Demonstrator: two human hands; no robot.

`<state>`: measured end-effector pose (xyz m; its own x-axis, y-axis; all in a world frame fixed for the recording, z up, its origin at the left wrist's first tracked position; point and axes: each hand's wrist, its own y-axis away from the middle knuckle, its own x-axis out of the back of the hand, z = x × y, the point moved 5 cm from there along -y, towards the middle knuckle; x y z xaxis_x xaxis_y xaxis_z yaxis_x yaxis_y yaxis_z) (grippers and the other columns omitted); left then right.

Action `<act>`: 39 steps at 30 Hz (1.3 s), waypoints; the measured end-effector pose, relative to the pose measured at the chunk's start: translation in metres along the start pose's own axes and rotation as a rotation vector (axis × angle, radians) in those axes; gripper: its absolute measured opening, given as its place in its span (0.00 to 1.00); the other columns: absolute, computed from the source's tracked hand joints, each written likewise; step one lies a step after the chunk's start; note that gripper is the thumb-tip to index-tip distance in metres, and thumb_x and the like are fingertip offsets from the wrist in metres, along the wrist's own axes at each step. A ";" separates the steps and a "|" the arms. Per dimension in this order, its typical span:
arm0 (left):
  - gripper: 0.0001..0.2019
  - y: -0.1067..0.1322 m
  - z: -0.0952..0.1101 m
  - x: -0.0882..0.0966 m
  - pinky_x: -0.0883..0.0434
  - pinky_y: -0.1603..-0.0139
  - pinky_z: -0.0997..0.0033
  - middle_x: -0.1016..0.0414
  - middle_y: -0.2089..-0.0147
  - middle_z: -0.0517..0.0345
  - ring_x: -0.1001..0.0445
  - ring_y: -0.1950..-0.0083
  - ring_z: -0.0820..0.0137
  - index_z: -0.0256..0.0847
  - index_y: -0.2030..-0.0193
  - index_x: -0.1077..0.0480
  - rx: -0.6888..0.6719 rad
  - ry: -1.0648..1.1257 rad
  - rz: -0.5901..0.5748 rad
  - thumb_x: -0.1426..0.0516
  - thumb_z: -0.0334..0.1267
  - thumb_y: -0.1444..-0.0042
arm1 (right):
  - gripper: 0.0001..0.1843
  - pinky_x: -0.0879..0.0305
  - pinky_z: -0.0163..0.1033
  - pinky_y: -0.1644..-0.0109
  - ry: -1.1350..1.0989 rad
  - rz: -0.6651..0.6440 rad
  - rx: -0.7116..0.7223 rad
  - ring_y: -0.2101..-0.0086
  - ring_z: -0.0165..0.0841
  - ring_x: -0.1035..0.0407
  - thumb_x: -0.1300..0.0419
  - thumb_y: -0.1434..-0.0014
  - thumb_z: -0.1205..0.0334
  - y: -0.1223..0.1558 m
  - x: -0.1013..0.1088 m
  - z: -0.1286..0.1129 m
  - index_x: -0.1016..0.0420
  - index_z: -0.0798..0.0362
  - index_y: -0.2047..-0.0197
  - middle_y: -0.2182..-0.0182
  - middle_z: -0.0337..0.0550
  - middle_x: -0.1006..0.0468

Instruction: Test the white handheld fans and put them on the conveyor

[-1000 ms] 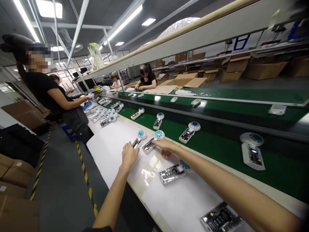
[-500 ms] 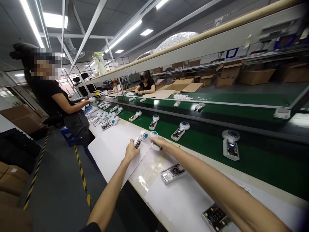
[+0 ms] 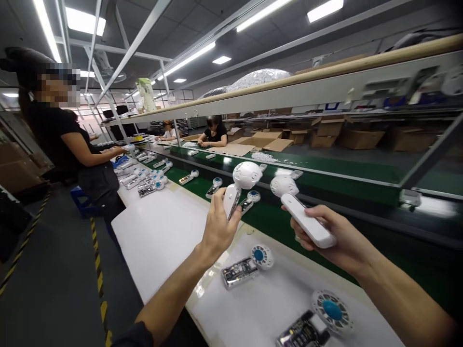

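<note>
My left hand [image 3: 217, 226] grips a white handheld fan unit [image 3: 241, 182] by its handle, round head up, lifted above the white table [image 3: 159, 236]. My right hand [image 3: 336, 236] holds a second white fan unit [image 3: 300, 212] lying across the palm, head pointing left. Both are raised over the table's far edge beside the green conveyor belt [image 3: 361, 241]. Below them an open fan unit [image 3: 246, 267] with a blue hub and bare circuit board lies on the table. Another open unit [image 3: 314, 320] lies at the near right.
More fan units [image 3: 213, 187] ride the belt, and several [image 3: 148, 183] lie grouped at the table's far end. A person in black [image 3: 72, 154] stands at the left by that group. Two seated people [image 3: 213, 132] work across the line. Cardboard boxes [image 3: 358, 137] stand behind.
Both hands closed on the two fan units lying on the table and lifted them up toward the camera. The view tilted and shifted with that.
</note>
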<state>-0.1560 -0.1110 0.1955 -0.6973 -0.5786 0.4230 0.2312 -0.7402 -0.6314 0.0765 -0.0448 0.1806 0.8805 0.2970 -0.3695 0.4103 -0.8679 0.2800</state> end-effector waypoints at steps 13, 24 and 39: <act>0.13 -0.008 0.087 -0.105 0.31 0.79 0.74 0.29 0.60 0.57 0.29 0.73 0.72 0.42 0.56 0.38 0.506 1.480 -0.591 0.42 0.47 0.40 | 0.36 0.36 0.35 0.73 0.139 0.331 0.163 0.76 0.33 0.35 0.34 0.46 0.52 0.089 0.049 0.016 0.37 0.51 0.37 0.77 0.37 0.26; 0.24 0.004 0.106 -0.124 0.38 0.85 0.78 0.33 0.62 0.52 0.40 0.77 0.78 0.33 0.59 0.27 0.647 1.811 -0.888 0.51 0.54 0.34 | 0.38 0.30 0.36 0.64 0.069 0.495 0.285 0.69 0.36 0.24 0.40 0.43 0.57 0.106 0.050 -0.011 0.42 0.43 0.30 0.68 0.41 0.18; 0.21 0.002 0.085 -0.122 0.34 0.80 0.78 0.30 0.64 0.55 0.34 0.75 0.76 0.36 0.55 0.29 0.631 1.678 -0.865 0.37 0.53 0.45 | 0.42 0.24 0.40 0.67 0.104 0.490 0.327 0.70 0.40 0.22 0.34 0.50 0.55 0.094 0.073 -0.010 0.40 0.42 0.32 0.67 0.44 0.17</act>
<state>-0.0123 -0.0711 0.1975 -0.4733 0.4995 -0.7256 -0.5553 -0.8086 -0.1945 0.1819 -0.1004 0.1885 0.9742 -0.1454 -0.1728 -0.1290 -0.9863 0.1028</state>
